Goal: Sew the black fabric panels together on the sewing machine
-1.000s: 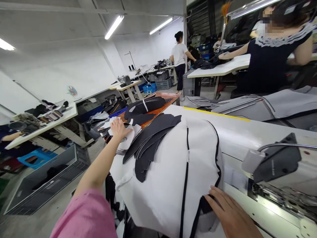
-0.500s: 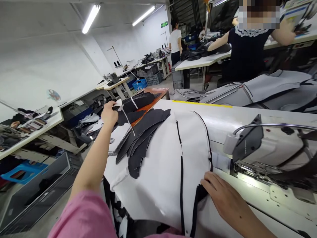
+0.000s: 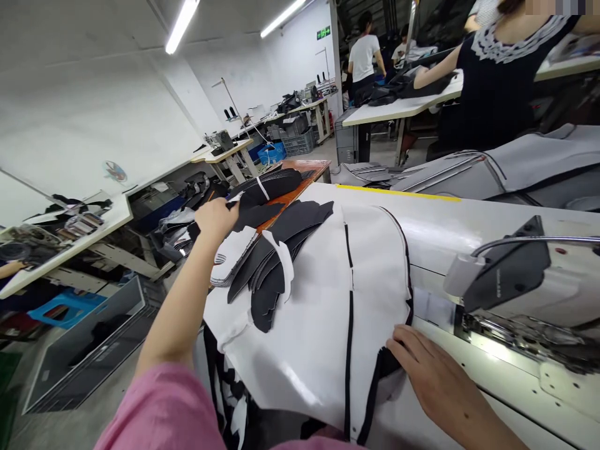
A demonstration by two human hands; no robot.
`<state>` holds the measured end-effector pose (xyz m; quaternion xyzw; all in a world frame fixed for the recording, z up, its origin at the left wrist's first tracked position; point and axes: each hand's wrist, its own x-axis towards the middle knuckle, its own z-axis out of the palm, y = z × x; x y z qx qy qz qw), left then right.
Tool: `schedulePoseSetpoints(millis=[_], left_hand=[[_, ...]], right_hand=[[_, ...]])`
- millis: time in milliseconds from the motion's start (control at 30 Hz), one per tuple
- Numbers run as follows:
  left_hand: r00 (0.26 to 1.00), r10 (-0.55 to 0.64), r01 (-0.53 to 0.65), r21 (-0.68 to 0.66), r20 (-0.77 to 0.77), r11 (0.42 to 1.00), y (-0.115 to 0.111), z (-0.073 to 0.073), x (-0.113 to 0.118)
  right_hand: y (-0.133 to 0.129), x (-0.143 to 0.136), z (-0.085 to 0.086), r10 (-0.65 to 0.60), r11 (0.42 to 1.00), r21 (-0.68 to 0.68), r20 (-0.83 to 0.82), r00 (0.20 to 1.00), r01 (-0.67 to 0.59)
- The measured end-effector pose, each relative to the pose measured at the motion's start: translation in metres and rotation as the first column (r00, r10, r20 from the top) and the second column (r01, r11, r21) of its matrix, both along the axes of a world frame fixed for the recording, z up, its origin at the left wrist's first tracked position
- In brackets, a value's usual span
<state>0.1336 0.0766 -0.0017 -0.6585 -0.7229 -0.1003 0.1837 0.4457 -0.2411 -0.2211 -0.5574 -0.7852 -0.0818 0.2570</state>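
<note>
- Left hand: fingers look closed on a white scrap, its tip showing past them, at the far left of the work
- Right hand: flat-wristed, fingertips on the panel's right edge by the black trim; whether they pinch it, I cannot tell
- Panel: on the white table, between the two hands, long axis running away from the person; the right hand touches it, so is the nearer
- White strip: curved, lying partly over the black pieces and partly over the panel, to the right of the left hand and nearer the person
- White stack: just below the left hand, beside the black pieces
- Sewing machine: right of the panel; lettering on its dark plate too small to read
- Green sign on the far wall: pictogram, no legible words
</note>
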Motion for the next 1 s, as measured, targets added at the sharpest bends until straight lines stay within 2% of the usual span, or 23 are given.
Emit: schedulePoseSetpoints(millis=[67,100,133,200,233,300,333,367,400,433,533,600,767,933,1000], left_hand=[[0.976,-0.219,0.217,-0.057,-0.017,0.974,-0.035,-0.017,0.040],[0.939,-0.344,0.341,-0.106,-0.005,0.934,-0.055,-0.030,0.062],[0.883,-0.468,0.465,-0.166,0.023,0.869,-0.077,-0.046,0.084],[0.701,-0.704,0.704,-0.272,0.115,0.656,-0.118,-0.081,0.126],[0.576,-0.801,0.802,-0.298,0.163,0.517,-0.137,-0.099,0.144],[0.346,-0.900,0.917,-0.298,0.267,0.264,-0.166,-0.132,0.177],[0.268,-0.908,0.942,-0.286,0.323,0.176,-0.176,-0.145,0.191],[0.235,-0.895,0.953,-0.270,0.379,0.136,-0.184,-0.156,0.204],[0.244,-0.867,0.956,-0.256,0.434,0.141,-0.190,-0.165,0.216],[0.283,-0.830,0.952,-0.248,0.481,0.181,-0.194,-0.172,0.228],[0.419,-0.720,0.908,-0.230,0.553,0.351,-0.203,-0.185,0.255],[0.432,-0.700,0.898,-0.199,0.568,0.393,-0.207,-0.192,0.265],[0.313,-0.723,0.942,-0.101,0.616,0.321,-0.207,-0.205,0.275],[0.278,-0.725,0.944,-0.041,0.631,0.326,-0.197,-0.217,0.293],[0.264,-0.723,0.961,-0.116,0.639,0.250,-0.195,-0.221,0.302]], right_hand=[[0.002,0.002,0.001,-0.034,0.999,-0.024,0.019,0.999,0.034],[0.002,0.003,0.002,-0.062,0.997,-0.036,0.031,0.998,0.063],[0.002,0.005,0.002,-0.099,0.994,-0.043,0.044,0.994,0.101],[-0.002,0.008,0.001,-0.187,0.981,-0.034,0.063,0.980,0.189],[-0.005,0.009,0.000,-0.230,0.972,-0.020,0.069,0.971,0.232],[-0.014,0.011,-0.003,-0.282,0.959,0.003,0.082,0.956,0.282],[-0.019,0.011,-0.004,-0.283,0.959,0.008,0.090,0.955,0.284],[-0.024,0.012,-0.006,-0.277,0.961,0.009,0.098,0.956,0.277],[-0.029,0.012,-0.007,-0.273,0.962,0.005,0.102,0.957,0.274],[-0.034,0.011,-0.008,-0.278,0.960,0.000,0.102,0.955,0.279],[-0.043,0.009,-0.008,-0.334,0.941,-0.029,0.100,0.937,0.338],[-0.045,0.008,-0.007,-0.359,0.930,-0.043,0.098,0.928,0.364],[-0.041,0.011,-0.005,-0.404,0.909,-0.072,0.084,0.911,0.410],[-0.033,0.022,-0.007,-0.484,0.871,-0.042,0.109,0.868,0.490],[-0.033,0.027,-0.007,-0.512,0.853,-0.042,0.121,0.850,0.520]])
